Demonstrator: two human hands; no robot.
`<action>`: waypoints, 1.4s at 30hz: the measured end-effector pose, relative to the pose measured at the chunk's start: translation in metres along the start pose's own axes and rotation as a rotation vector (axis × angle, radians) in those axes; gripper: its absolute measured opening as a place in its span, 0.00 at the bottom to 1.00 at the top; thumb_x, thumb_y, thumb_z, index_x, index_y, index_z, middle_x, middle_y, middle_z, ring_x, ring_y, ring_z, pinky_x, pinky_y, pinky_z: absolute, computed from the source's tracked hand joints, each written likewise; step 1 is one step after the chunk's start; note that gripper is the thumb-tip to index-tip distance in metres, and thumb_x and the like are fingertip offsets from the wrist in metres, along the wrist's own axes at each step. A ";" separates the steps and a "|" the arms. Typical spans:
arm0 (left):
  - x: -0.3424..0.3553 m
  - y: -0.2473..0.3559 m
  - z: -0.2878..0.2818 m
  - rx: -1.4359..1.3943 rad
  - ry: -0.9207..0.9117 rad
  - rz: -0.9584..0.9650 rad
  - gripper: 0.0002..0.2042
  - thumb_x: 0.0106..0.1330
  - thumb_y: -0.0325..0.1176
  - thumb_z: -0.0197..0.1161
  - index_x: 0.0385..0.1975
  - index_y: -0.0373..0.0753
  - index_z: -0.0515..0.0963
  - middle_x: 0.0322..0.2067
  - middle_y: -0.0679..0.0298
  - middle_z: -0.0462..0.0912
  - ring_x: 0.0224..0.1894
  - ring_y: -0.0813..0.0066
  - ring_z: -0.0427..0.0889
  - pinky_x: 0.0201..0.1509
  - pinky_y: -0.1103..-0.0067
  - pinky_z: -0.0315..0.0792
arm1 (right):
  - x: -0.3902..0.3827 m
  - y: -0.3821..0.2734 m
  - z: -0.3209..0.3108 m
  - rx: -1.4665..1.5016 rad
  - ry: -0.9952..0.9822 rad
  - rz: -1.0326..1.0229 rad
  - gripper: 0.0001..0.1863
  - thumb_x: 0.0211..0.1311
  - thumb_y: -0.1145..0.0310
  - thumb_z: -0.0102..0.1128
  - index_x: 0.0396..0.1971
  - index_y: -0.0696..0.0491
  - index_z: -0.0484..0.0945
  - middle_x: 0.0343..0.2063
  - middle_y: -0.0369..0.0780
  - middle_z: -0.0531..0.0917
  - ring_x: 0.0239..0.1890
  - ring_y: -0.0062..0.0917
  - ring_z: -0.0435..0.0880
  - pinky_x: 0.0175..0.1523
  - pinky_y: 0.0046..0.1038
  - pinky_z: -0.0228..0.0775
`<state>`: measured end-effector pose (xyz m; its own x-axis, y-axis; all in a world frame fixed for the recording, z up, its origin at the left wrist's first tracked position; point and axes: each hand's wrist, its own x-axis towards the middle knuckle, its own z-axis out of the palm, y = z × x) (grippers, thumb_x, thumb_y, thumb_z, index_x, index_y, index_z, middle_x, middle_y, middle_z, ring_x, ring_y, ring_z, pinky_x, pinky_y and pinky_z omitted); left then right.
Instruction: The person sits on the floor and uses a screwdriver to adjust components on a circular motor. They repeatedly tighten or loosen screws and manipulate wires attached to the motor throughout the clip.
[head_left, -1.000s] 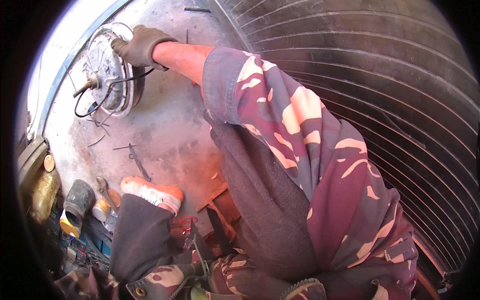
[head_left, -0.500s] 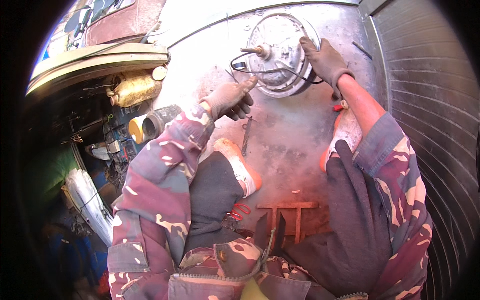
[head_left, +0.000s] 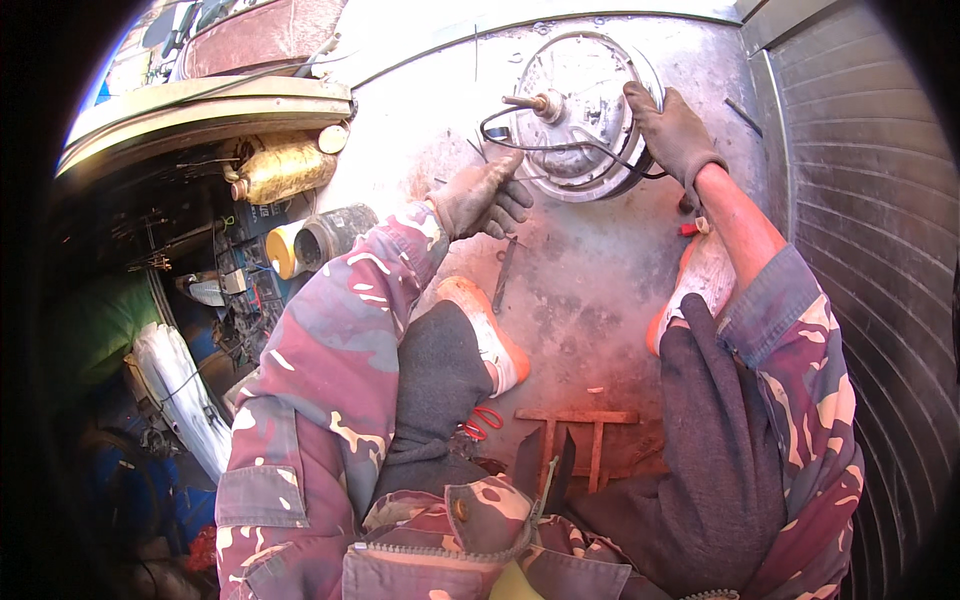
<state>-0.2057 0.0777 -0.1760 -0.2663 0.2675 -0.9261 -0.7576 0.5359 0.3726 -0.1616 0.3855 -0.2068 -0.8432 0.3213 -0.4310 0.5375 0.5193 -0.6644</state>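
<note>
A round metal wheel hub motor (head_left: 575, 105) stands tilted on the floor ahead of me, its axle stub pointing left. From beside the axle a black cable (head_left: 590, 142) loops across its face. My right hand (head_left: 675, 135), in a dark work glove, grips the hub's right rim, thumb on the face side and fingers behind. My left hand (head_left: 485, 195), also gloved, is just left of the hub's lower edge. Its fingers are apart and hold nothing, with the tips close to the hub; whether they touch it I cannot tell.
A thin dark rod-like tool (head_left: 505, 272) lies beside my left shoe (head_left: 482, 330). Red-handled scissors (head_left: 482, 424) and a rusty metal frame (head_left: 575, 416) are near me. A yellowish bottle (head_left: 285, 170) and dark jar (head_left: 340, 235) stand left. A ribbed metal shutter (head_left: 870, 200) bounds the right.
The whole view has shifted slightly, so the hub appears farther right. My left hand has drawn back a little from the hub, its fingers more spread. The right hand keeps its grip.
</note>
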 end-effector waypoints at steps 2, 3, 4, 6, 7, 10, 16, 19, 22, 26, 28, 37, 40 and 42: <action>0.001 0.000 -0.001 -0.047 -0.023 -0.015 0.32 0.76 0.66 0.55 0.36 0.35 0.81 0.23 0.61 0.82 0.17 0.70 0.81 0.19 0.78 0.76 | 0.000 0.000 0.001 0.022 -0.006 0.005 0.50 0.69 0.29 0.50 0.65 0.67 0.70 0.54 0.62 0.84 0.61 0.51 0.84 0.69 0.42 0.71; 0.002 0.001 -0.002 -0.048 -0.023 -0.029 0.31 0.75 0.64 0.57 0.37 0.35 0.81 0.24 0.61 0.82 0.18 0.71 0.81 0.19 0.78 0.76 | 0.001 0.000 0.000 0.042 -0.032 0.011 0.50 0.69 0.29 0.51 0.64 0.67 0.71 0.54 0.62 0.84 0.61 0.51 0.84 0.68 0.41 0.71; 0.003 0.001 -0.004 -0.046 -0.017 -0.060 0.29 0.75 0.62 0.59 0.37 0.35 0.81 0.24 0.62 0.83 0.18 0.71 0.82 0.19 0.79 0.76 | 0.002 0.000 -0.001 0.063 -0.059 0.018 0.50 0.69 0.29 0.51 0.64 0.67 0.71 0.53 0.62 0.84 0.60 0.51 0.84 0.68 0.41 0.71; 0.006 0.003 -0.006 -0.053 -0.002 -0.101 0.26 0.75 0.59 0.62 0.37 0.36 0.81 0.25 0.62 0.84 0.19 0.73 0.82 0.20 0.79 0.77 | 0.001 0.000 -0.002 0.055 -0.058 0.022 0.50 0.69 0.29 0.52 0.63 0.68 0.71 0.53 0.62 0.84 0.60 0.51 0.85 0.67 0.41 0.72; 0.007 0.003 -0.006 -0.063 0.007 -0.110 0.24 0.75 0.56 0.63 0.37 0.36 0.81 0.26 0.63 0.84 0.19 0.73 0.82 0.20 0.79 0.77 | 0.001 -0.001 -0.003 0.051 -0.056 0.022 0.50 0.69 0.29 0.52 0.63 0.68 0.71 0.52 0.62 0.85 0.60 0.51 0.85 0.67 0.41 0.72; 0.008 0.002 -0.003 -0.067 0.001 -0.106 0.19 0.75 0.50 0.66 0.37 0.37 0.81 0.26 0.63 0.84 0.23 0.74 0.84 0.22 0.79 0.78 | 0.001 -0.003 -0.004 0.052 -0.067 0.029 0.50 0.69 0.29 0.52 0.63 0.68 0.71 0.52 0.63 0.85 0.60 0.51 0.85 0.67 0.41 0.72; 0.002 -0.015 0.006 1.224 0.465 0.653 0.12 0.70 0.39 0.65 0.38 0.35 0.83 0.36 0.52 0.86 0.42 0.52 0.86 0.50 0.60 0.78 | 0.002 -0.003 -0.004 0.025 -0.057 0.015 0.52 0.68 0.27 0.51 0.63 0.69 0.71 0.54 0.63 0.84 0.61 0.52 0.84 0.68 0.41 0.72; 0.000 -0.013 -0.003 1.522 0.463 0.858 0.10 0.71 0.39 0.64 0.35 0.38 0.83 0.35 0.54 0.85 0.42 0.50 0.85 0.48 0.58 0.78 | 0.004 -0.002 -0.004 -0.001 -0.064 0.015 0.53 0.68 0.26 0.49 0.63 0.69 0.71 0.54 0.63 0.83 0.61 0.52 0.84 0.68 0.41 0.71; -0.003 -0.012 -0.005 1.503 0.464 0.892 0.11 0.72 0.40 0.64 0.36 0.38 0.83 0.35 0.55 0.85 0.42 0.50 0.85 0.48 0.57 0.77 | 0.005 0.001 -0.003 0.012 -0.079 -0.004 0.54 0.68 0.24 0.47 0.63 0.69 0.71 0.54 0.63 0.83 0.62 0.51 0.83 0.69 0.41 0.71; -0.010 -0.008 -0.002 1.316 0.453 0.584 0.17 0.71 0.48 0.67 0.43 0.38 0.84 0.41 0.53 0.88 0.47 0.52 0.87 0.51 0.60 0.78 | 0.006 0.004 0.001 0.010 -0.039 -0.020 0.54 0.68 0.25 0.47 0.63 0.68 0.71 0.54 0.63 0.83 0.62 0.51 0.83 0.69 0.41 0.71; -0.012 -0.006 -0.004 1.160 0.421 0.431 0.23 0.71 0.53 0.67 0.46 0.36 0.84 0.44 0.51 0.88 0.50 0.53 0.87 0.54 0.62 0.78 | 0.007 0.005 0.001 0.017 -0.050 -0.022 0.53 0.69 0.25 0.47 0.63 0.68 0.71 0.55 0.63 0.83 0.62 0.51 0.83 0.69 0.42 0.71; -0.009 -0.008 -0.006 0.176 0.097 -0.096 0.40 0.76 0.72 0.43 0.31 0.33 0.81 0.18 0.55 0.82 0.13 0.65 0.80 0.16 0.72 0.74 | 0.005 0.004 0.003 0.053 0.000 -0.016 0.50 0.68 0.27 0.52 0.61 0.67 0.74 0.51 0.62 0.85 0.58 0.51 0.86 0.66 0.41 0.73; -0.008 -0.009 0.005 -0.030 0.077 -0.123 0.36 0.78 0.67 0.46 0.29 0.35 0.79 0.18 0.58 0.81 0.13 0.68 0.79 0.16 0.72 0.73 | 0.004 0.002 0.002 0.079 -0.014 -0.015 0.50 0.68 0.26 0.51 0.60 0.67 0.75 0.50 0.61 0.86 0.57 0.51 0.86 0.65 0.42 0.74; -0.008 -0.010 0.008 -0.113 0.075 -0.113 0.34 0.79 0.65 0.48 0.29 0.36 0.78 0.19 0.59 0.81 0.12 0.69 0.78 0.16 0.72 0.73 | 0.004 0.003 0.002 0.069 -0.003 -0.039 0.50 0.68 0.26 0.51 0.60 0.67 0.75 0.50 0.62 0.86 0.57 0.51 0.86 0.65 0.42 0.74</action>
<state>-0.1914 0.0766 -0.1714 -0.2160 0.1472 -0.9652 -0.8464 0.4646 0.2603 -0.1630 0.3867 -0.2119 -0.8638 0.2993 -0.4053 0.5033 0.4754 -0.7216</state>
